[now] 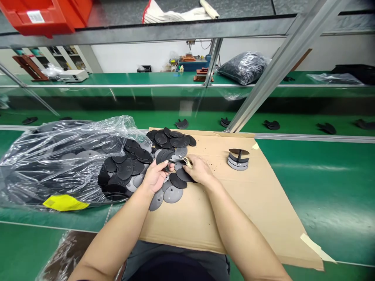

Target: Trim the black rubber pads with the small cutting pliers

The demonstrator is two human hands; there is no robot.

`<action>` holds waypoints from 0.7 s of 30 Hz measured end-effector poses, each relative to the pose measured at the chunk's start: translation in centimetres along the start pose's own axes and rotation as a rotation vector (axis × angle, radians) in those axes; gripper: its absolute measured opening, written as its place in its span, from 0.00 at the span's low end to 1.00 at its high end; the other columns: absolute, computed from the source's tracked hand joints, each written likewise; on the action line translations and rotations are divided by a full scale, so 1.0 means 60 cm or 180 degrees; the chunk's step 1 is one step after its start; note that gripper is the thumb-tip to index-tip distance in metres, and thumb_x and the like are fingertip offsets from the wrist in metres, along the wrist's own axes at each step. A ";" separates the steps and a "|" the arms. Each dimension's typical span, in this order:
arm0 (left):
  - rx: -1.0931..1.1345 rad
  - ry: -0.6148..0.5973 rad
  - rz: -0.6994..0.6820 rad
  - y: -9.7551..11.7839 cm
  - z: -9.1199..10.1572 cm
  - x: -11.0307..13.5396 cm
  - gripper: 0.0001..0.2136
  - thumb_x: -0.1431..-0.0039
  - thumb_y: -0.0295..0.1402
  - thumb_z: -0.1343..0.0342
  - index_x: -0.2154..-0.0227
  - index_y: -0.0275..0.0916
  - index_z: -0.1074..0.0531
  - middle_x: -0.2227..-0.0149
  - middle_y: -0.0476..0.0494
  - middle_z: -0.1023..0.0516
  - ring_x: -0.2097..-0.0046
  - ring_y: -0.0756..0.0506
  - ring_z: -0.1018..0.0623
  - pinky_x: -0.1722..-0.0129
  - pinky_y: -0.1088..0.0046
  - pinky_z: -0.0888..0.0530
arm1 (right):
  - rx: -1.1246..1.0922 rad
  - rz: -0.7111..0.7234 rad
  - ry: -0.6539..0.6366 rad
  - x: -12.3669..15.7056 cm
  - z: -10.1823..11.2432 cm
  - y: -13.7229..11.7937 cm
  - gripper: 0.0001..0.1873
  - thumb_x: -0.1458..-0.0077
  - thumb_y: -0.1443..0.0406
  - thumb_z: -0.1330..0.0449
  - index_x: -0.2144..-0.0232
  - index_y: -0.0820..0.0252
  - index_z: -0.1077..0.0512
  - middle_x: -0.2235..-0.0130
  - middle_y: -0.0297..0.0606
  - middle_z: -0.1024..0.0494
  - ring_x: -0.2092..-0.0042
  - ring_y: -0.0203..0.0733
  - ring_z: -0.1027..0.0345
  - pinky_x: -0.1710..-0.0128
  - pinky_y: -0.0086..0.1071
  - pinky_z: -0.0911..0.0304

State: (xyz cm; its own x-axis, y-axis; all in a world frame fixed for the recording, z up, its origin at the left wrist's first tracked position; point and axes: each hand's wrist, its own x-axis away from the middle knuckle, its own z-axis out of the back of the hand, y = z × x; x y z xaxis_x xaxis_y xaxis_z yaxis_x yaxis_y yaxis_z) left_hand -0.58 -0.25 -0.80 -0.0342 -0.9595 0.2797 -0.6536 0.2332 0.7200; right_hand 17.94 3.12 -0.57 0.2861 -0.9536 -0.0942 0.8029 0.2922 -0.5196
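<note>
A heap of flat black and grey round discs (137,166) spills from a clear plastic bag (58,156) onto a sheet of brown cardboard (258,203). My left hand (156,175) pinches one dark disc (166,158) at its edge, just above the heap. My right hand (199,169) is closed beside it on a small gold-coloured tool (186,161) whose tip meets the held disc. To the right, a small stack of discs (238,159) stands on the cardboard, apart from both hands.
The cardboard lies on a green bench with a yellow label (64,203) on the bag. Beyond runs a green conveyor (307,113) with scattered black parts, crossed by a slanted metal post (263,78). A red bin (47,15) sits on the shelf above.
</note>
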 end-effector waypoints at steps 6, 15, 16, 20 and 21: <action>-0.0014 0.0068 0.0057 0.001 -0.003 0.003 0.11 0.53 0.28 0.36 0.68 0.36 0.33 0.73 0.47 0.24 0.68 0.47 0.21 0.67 0.73 0.24 | -0.0115 -0.0097 0.0112 0.004 0.001 0.012 0.16 0.50 0.67 0.38 0.57 0.57 0.28 0.55 0.39 0.24 0.52 0.48 0.34 0.52 0.37 0.42; -0.0014 0.0063 0.0260 0.003 -0.001 0.001 0.08 0.46 0.31 0.40 0.67 0.35 0.33 0.70 0.44 0.23 0.72 0.49 0.22 0.73 0.75 0.25 | -0.0056 0.0264 -0.0123 0.012 0.006 0.010 0.17 0.51 0.65 0.36 0.56 0.55 0.27 0.56 0.39 0.24 0.52 0.49 0.35 0.51 0.40 0.43; 0.0022 0.0058 0.0281 0.004 0.000 0.000 0.08 0.46 0.31 0.40 0.67 0.35 0.33 0.70 0.44 0.23 0.72 0.49 0.22 0.74 0.76 0.25 | -0.0130 0.0250 -0.0099 0.011 0.005 0.010 0.17 0.52 0.65 0.36 0.57 0.55 0.27 0.56 0.39 0.23 0.52 0.48 0.34 0.52 0.39 0.43; 0.0050 0.0030 0.0236 0.003 0.003 -0.001 0.07 0.47 0.29 0.40 0.68 0.35 0.33 0.71 0.43 0.22 0.72 0.49 0.22 0.75 0.76 0.26 | -0.0692 0.0083 0.0305 0.012 -0.001 0.021 0.11 0.51 0.67 0.40 0.62 0.56 0.29 0.64 0.34 0.24 0.61 0.42 0.33 0.59 0.34 0.40; -0.0007 0.0032 0.0193 0.002 0.004 -0.001 0.08 0.48 0.29 0.40 0.67 0.35 0.33 0.70 0.43 0.22 0.71 0.48 0.21 0.74 0.76 0.25 | -0.0865 0.0026 0.0511 0.015 -0.003 0.023 0.09 0.49 0.67 0.41 0.63 0.56 0.30 0.67 0.33 0.26 0.64 0.40 0.34 0.62 0.32 0.40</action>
State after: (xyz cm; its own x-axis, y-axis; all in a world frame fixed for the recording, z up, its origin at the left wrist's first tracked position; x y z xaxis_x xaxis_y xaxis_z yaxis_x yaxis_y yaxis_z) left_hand -0.83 -0.19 -0.89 -0.0661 -0.9419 0.3292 -0.6489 0.2912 0.7029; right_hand 19.24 2.67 -1.54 0.1884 -0.9569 -0.2208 0.6255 0.2903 -0.7242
